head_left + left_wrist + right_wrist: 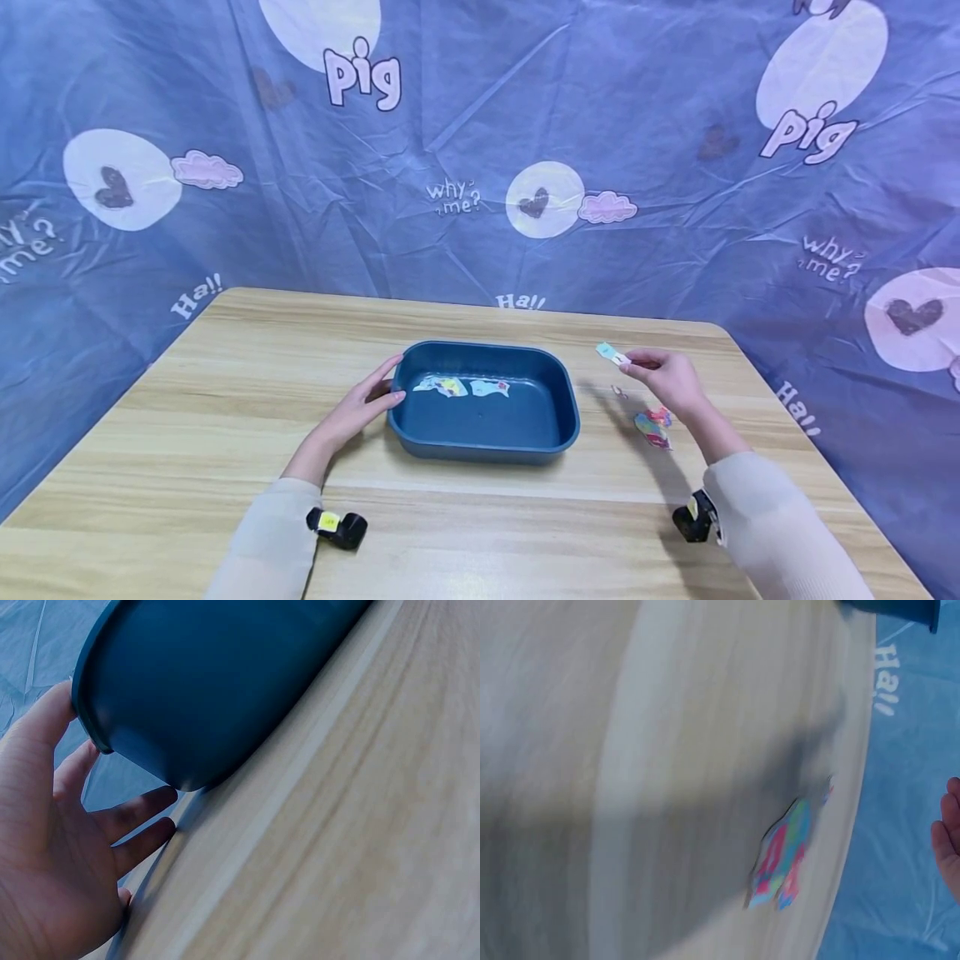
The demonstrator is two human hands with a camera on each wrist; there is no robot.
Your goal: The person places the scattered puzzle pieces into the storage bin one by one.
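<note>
A dark blue plastic basin [480, 454] stands on the table with two colourful paper scraps lying on its floor, one the left scrap [442, 386], the other the right scrap [490, 388]. My left hand [360, 410] holds its left end at the rim; in the left wrist view the thumb and a finger [75, 769] meet the rim, other fingers below. Raised to the right of the basin, my right hand [667, 379] pinches a pale green and white paper scrap [611, 352] by one end. The right wrist view catches only the hand's edge, not the scrap.
On the table below my right hand lie bright multicoloured scraps [654, 428], plus a tiny scrap [618, 392] nearer the basin. The wooden table [187, 400] ends at a blue printed cloth [420, 250] behind and at the sides. Each sleeve carries a black wrist camera [341, 528].
</note>
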